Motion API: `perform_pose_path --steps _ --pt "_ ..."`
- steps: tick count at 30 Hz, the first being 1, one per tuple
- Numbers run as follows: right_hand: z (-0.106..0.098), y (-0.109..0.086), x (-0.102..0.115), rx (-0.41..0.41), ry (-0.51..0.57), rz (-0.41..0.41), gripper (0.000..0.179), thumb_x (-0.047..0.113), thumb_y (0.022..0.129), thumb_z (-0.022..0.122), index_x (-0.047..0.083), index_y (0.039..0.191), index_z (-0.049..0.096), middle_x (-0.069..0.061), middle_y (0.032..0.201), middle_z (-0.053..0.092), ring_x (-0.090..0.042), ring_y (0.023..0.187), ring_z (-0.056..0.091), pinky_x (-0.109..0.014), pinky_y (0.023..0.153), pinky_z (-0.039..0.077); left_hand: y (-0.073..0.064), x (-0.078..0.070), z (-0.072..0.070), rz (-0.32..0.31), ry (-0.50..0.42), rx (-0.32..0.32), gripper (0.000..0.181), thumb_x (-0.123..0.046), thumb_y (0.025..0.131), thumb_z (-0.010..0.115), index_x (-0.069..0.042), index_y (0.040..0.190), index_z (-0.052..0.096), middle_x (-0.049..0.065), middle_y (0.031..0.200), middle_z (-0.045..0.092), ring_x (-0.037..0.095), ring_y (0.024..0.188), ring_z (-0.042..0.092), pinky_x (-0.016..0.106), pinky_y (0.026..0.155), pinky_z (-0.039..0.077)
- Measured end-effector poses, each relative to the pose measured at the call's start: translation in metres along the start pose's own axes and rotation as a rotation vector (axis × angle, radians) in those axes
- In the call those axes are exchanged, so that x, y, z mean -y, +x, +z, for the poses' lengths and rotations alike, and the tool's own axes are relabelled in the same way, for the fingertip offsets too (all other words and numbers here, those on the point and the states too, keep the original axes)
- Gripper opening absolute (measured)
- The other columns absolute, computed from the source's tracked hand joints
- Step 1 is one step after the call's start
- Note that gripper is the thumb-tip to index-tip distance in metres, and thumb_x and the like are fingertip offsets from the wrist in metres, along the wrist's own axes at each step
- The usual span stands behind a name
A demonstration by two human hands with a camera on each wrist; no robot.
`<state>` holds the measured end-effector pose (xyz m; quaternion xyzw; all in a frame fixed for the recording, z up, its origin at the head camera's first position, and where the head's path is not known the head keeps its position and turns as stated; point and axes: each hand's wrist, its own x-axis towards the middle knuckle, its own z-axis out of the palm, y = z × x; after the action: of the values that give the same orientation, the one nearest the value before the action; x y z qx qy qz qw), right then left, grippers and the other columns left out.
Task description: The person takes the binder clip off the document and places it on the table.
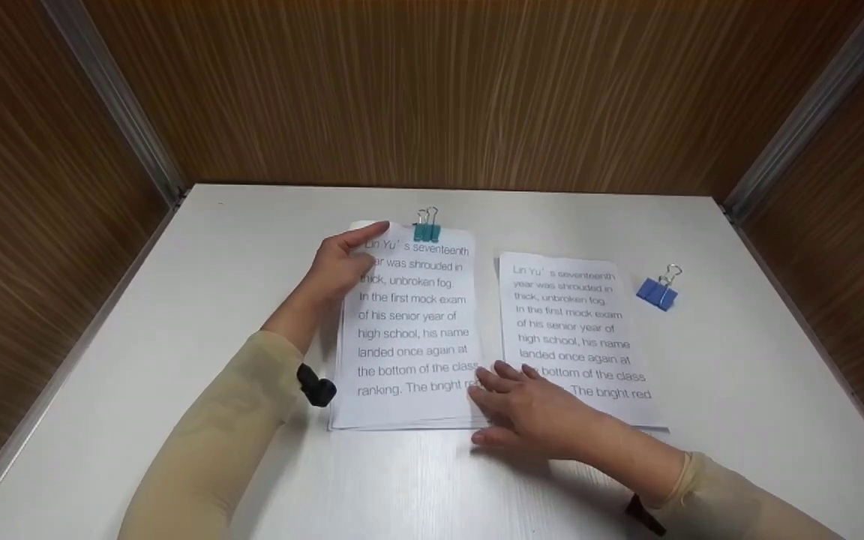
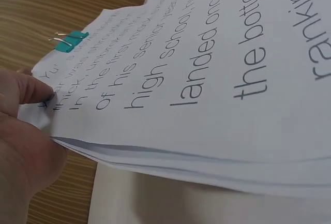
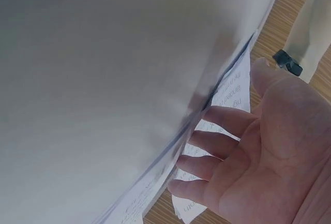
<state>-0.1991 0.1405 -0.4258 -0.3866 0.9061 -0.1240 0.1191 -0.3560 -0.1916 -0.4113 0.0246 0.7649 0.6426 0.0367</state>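
A stack of printed sheets (image 1: 413,337) lies left of centre, a teal binder clip (image 1: 427,231) fixed on its top edge. My left hand (image 1: 342,262) pinches the stack's upper left corner, thumb on top; in the left wrist view the sheets' side edges (image 2: 155,157) fan slightly apart. With fingers extended, my right hand (image 1: 533,412) is at the lower right edge of that stack, its fingertips by the paper. It also covers the lower left part of a second stack of printed sheets (image 1: 574,322). In the right wrist view the fingers (image 3: 212,144) look straight and spread.
A blue binder clip (image 1: 657,292) rests on the white table (image 1: 739,360), right of the second stack. Wood-patterned panels (image 1: 447,90) stand behind the table and at both sides.
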Motion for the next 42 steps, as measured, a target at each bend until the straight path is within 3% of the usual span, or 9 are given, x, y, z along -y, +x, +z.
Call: perform_pose_path --steps 5,9,16,18,20,24,27,33,42 --pt "-0.006 -0.002 -0.004 -0.015 -0.006 -0.028 0.073 0.06 0.104 0.057 0.002 0.149 0.06 -0.022 0.158 0.05 -0.047 0.148 0.042 -0.07 0.116 0.033 -0.001 -0.002 -0.005 0.006 -0.013 -0.009 0.065 0.006 0.096 0.056 -0.035 0.146 0.066 -0.01 0.161 0.05 0.016 0.157 0.033 0.037 0.128 0.022" --pt "-0.023 -0.003 -0.008 -0.083 0.007 -0.008 0.07 0.058 0.104 0.06 0.004 0.149 0.06 -0.019 0.158 0.051 -0.043 0.147 0.046 -0.065 0.119 0.033 -0.003 -0.004 -0.01 -0.01 -0.02 -0.026 0.064 0.004 0.097 0.056 -0.038 0.145 0.066 -0.012 0.161 0.049 0.015 0.157 0.032 0.038 0.129 0.02" --pt "-0.072 0.001 -0.017 -0.272 0.062 0.063 0.06 0.047 0.1 0.073 0.008 0.146 0.065 -0.011 0.148 0.063 -0.032 0.127 0.067 -0.048 0.103 0.056 -0.015 -0.009 -0.016 0.044 -0.062 -0.014 0.062 0.005 0.097 0.057 -0.031 0.147 0.066 -0.008 0.161 0.051 0.016 0.155 0.037 0.037 0.128 0.023" --pt "-0.085 0.004 -0.021 -0.321 0.098 0.076 0.057 0.042 0.099 0.076 0.009 0.145 0.066 -0.01 0.145 0.065 -0.027 0.106 0.076 -0.043 0.094 0.06 -0.02 -0.01 -0.017 0.06 -0.075 -0.002 0.062 0.006 0.096 0.057 -0.029 0.147 0.066 -0.007 0.16 0.052 0.016 0.153 0.04 0.035 0.126 0.026" --pt "-0.098 0.008 -0.025 -0.373 0.136 0.085 0.055 0.038 0.099 0.077 0.009 0.145 0.067 -0.009 0.143 0.067 -0.023 0.08 0.074 -0.04 0.086 0.06 -0.024 -0.012 -0.018 0.072 -0.081 0.011 0.062 0.006 0.096 0.056 -0.028 0.147 0.066 -0.005 0.159 0.053 0.016 0.15 0.043 0.034 0.122 0.033" --pt "-0.122 0.019 -0.032 -0.473 0.227 0.094 0.052 0.034 0.1 0.077 0.01 0.144 0.067 -0.008 0.141 0.069 -0.026 0.085 0.075 -0.046 0.09 0.059 -0.03 -0.015 -0.02 0.095 -0.084 0.031 0.06 0.005 0.097 0.056 -0.028 0.146 0.067 -0.005 0.157 0.055 0.015 0.142 0.052 0.028 0.106 0.045" --pt "-0.136 0.03 -0.035 -0.527 0.296 0.09 0.051 0.033 0.1 0.077 0.01 0.145 0.066 -0.007 0.138 0.071 -0.03 0.124 0.069 -0.052 0.105 0.053 -0.033 -0.018 -0.02 0.121 -0.095 0.051 0.06 0.005 0.096 0.056 -0.027 0.146 0.068 -0.003 0.154 0.058 0.017 0.134 0.058 0.025 0.093 0.052" --pt "-0.153 0.06 -0.045 -0.559 0.44 0.082 0.05 0.027 0.099 0.078 0.008 0.144 0.067 -0.009 0.135 0.072 -0.026 0.121 0.07 -0.046 0.108 0.051 -0.04 -0.022 -0.017 0.146 -0.124 0.082 0.058 0.005 0.096 0.057 -0.025 0.145 0.069 0.001 0.148 0.062 0.021 0.123 0.065 0.025 0.075 0.058" --pt "-0.161 0.094 -0.057 -0.528 0.598 0.115 0.052 0.029 0.098 0.08 0.012 0.145 0.066 -0.007 0.138 0.071 -0.024 0.13 0.065 -0.046 0.112 0.048 -0.045 -0.027 -0.009 0.187 -0.143 0.136 0.056 0.006 0.099 0.056 -0.024 0.144 0.069 -0.001 0.149 0.062 0.024 0.126 0.065 0.027 0.081 0.059"
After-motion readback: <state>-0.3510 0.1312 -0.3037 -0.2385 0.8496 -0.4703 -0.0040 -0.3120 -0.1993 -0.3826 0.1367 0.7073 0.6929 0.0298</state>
